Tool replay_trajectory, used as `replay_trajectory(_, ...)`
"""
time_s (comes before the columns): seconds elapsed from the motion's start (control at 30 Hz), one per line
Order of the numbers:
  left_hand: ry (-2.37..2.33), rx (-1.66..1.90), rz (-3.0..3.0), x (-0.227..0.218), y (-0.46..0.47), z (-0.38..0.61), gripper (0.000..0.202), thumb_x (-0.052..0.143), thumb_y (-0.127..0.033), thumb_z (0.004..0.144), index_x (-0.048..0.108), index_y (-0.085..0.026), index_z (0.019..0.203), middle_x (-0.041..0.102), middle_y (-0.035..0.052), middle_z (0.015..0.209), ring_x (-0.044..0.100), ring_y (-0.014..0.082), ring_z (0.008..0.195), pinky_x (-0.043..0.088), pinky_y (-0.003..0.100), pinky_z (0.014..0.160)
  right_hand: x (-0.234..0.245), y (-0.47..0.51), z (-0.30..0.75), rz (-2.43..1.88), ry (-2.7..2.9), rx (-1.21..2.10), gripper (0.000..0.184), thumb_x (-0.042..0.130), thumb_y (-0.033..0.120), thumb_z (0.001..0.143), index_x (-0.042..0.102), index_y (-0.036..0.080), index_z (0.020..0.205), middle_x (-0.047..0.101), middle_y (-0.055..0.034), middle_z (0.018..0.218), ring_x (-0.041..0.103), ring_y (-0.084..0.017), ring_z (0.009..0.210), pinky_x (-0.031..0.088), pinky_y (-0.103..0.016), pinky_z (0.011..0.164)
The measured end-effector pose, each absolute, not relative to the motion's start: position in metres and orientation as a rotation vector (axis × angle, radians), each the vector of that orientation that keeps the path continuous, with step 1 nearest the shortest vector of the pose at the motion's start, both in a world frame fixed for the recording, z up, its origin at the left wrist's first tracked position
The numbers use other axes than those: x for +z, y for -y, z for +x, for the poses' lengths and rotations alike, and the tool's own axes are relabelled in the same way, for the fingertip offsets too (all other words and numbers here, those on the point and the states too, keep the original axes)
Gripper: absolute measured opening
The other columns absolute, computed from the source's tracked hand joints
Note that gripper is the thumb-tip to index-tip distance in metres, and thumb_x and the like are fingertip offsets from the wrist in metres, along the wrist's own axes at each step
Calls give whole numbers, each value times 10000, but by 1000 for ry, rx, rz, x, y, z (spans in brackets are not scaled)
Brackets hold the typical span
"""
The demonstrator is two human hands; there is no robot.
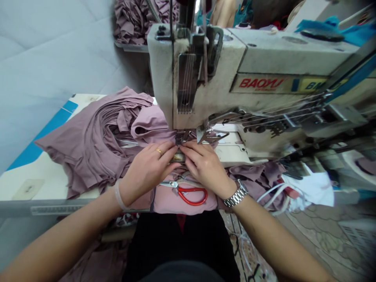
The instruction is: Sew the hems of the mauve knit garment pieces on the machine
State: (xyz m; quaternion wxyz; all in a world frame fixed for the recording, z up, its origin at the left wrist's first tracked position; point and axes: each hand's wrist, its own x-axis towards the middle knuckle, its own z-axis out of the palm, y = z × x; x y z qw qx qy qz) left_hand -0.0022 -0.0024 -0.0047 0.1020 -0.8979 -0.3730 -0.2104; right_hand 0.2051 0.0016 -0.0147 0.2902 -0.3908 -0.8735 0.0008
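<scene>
A white industrial sewing machine (202, 98) stands in front of me, its presser foot (183, 136) low over mauve fabric (152, 127). My left hand (151, 158) is just left of the foot, fingers together and closed on the fabric edge. Close against it on the right, my right hand (204, 162) has its fingers bent at the same cloth. Both sets of fingertips nearly meet before the needles; what lies beneath them is partly hidden. Red-handled scissors (192, 195) lie on a pink pad (173, 203) below my hands.
A large stack of mauve fabric pieces (88, 137) spreads over the table (14, 184) at left. More mauve cloth (255, 176) and white material (317, 190) hang at the right edge. Behind the machine, a bin holds bunched fabric (132, 23). A tiled wall (53, 51) bounds the left.
</scene>
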Motion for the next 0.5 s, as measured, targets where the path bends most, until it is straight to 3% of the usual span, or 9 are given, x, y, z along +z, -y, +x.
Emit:
replay_trajectory(0.33, 1106, -698, -2675, -6, 8, 3, 409, 570, -352, 926, 585, -44, 1195, 621, 185, 1208, 595, 295, 1103, 513, 431, 951, -15, 5, 206, -915, 2519, -319, 332, 416, 79, 948, 574, -4, 1228, 624, -209, 1198, 551, -276, 1125, 513, -411, 910)
replay_trajectory(0.4, 1220, -784, -2809, 4, 2, -3, 360, 555, -362, 937, 608, -84, 1160, 645, 147, 1163, 618, 251, 1055, 523, 384, 917, -13, 0, 213, -888, 2521, -292, 334, 406, 67, 943, 578, 4, 1222, 639, -189, 1166, 569, -257, 1092, 514, -379, 897)
replay_trajectory(0.5, 1585, -1073, -2885, 24, -31, -31, 288, 523, -383, 948, 654, -149, 1053, 698, 54, 954, 641, 153, 825, 530, 296, 761, -6, -22, 228, -1065, 2409, -132, 290, 412, 85, 929, 640, 72, 1108, 679, -128, 1008, 608, -219, 951, 519, -336, 827)
